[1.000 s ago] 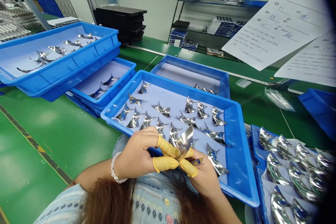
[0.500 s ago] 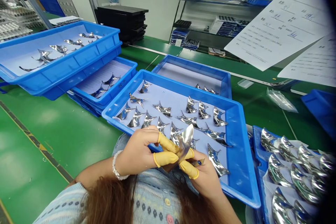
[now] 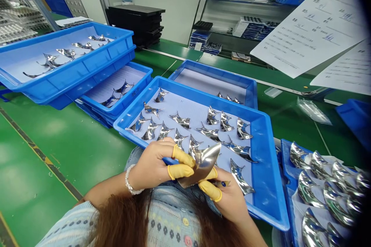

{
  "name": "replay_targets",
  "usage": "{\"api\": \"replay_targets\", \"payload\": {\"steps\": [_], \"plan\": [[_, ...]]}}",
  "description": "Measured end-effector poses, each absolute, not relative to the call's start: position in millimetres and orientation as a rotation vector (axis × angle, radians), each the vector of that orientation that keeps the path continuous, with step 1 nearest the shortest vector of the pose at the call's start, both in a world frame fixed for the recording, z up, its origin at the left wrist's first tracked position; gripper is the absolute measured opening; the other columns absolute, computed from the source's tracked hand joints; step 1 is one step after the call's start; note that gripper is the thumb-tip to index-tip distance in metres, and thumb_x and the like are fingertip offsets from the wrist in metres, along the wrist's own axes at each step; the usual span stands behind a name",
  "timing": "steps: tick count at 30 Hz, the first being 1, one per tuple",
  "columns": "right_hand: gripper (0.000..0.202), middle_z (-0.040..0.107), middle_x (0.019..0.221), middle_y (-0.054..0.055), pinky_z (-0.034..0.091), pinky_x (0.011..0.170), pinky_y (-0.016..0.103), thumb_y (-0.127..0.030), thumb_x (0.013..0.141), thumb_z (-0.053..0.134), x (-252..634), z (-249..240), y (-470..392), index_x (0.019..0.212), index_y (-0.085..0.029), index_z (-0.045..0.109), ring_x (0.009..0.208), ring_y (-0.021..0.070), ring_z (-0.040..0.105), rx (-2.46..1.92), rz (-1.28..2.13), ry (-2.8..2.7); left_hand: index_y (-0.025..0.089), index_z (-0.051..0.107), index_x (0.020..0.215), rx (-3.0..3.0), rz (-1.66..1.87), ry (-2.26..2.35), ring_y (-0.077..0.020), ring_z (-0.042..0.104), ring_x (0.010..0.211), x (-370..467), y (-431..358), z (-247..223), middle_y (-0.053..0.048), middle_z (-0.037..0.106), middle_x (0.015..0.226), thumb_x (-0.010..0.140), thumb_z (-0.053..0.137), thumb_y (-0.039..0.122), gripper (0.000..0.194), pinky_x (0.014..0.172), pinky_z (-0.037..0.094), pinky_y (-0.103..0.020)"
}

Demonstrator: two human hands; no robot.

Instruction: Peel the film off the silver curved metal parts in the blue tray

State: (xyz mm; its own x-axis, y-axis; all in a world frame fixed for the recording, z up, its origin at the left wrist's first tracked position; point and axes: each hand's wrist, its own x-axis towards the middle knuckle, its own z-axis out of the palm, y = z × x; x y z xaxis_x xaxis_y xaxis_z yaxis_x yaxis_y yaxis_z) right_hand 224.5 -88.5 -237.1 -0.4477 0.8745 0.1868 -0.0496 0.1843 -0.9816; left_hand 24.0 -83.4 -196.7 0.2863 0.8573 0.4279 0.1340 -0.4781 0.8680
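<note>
A curved, shiny metal piece is held up between both hands, over the near edge of a blue tray. My left hand, with yellow finger covers, pinches its left side. Yellow covers also show on my right hand, whose fingers grip the piece from the lower right. A thin, dark-tipped object sticks out by the right fingers; what it is cannot be made out. Several similar pointed metal pieces lie on white paper in the tray.
Stacked blue trays with metal pieces stand at the left. Another blue tray lies behind. Rows of curved metal pieces fill trays at the right. Paper sheets hang at the upper right. Black trays are stacked at the back.
The held metal piece has turned, so its broad face shows more and its tip points further right. Both hands stay close together in nearly the same place.
</note>
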Motion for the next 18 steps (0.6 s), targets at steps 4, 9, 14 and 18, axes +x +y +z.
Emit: {"api": "replay_targets", "payload": {"steps": [4,9,14,18], "plan": [[0.026,0.062,0.066,0.002,0.043,0.058,0.027,-0.044,0.083,0.066,224.5,-236.2,-87.4,0.071,-0.022,0.07,0.059,0.0178,0.053,-0.776,1.389,-1.635,0.016,0.067,0.067,1.85,1.266,0.85,-0.0106,0.053,0.059,25.0,-83.2,-195.5,-0.003,0.068,0.063,0.083,0.059,0.044,0.033,0.065,0.04,-0.025],[0.026,0.064,0.068,0.004,0.046,0.06,0.029,-0.044,0.083,0.066,223.8,-235.4,-87.0,0.071,-0.022,0.071,0.061,0.0195,0.057,-0.768,1.395,-1.647,0.016,0.067,0.067,1.867,1.264,0.82,-0.0104,0.055,0.06,24.2,-84.4,-195.1,-0.003,0.069,0.064,0.083,0.059,0.044,0.033,0.065,0.04,-0.025],[0.023,0.066,0.069,0.003,0.047,0.061,0.028,-0.042,0.084,0.066,223.6,-235.1,-87.1,0.073,-0.023,0.072,0.062,0.0194,0.059,-0.772,1.371,-1.668,0.016,0.067,0.067,1.877,1.252,0.811,-0.0105,0.057,0.06,23.0,-85.3,-194.6,-0.004,0.07,0.067,0.083,0.06,0.044,0.032,0.067,0.041,-0.026],[0.02,0.068,0.071,0.004,0.049,0.062,0.031,-0.04,0.084,0.067,224.8,-235.6,-87.3,0.074,-0.024,0.073,0.064,0.0219,0.061,-0.765,1.361,-1.681,0.016,0.068,0.069,1.887,1.252,0.798,-0.0103,0.058,0.059,22.9,-85.3,-195.9,-0.003,0.071,0.066,0.083,0.06,0.044,0.032,0.068,0.042,-0.027]]}}
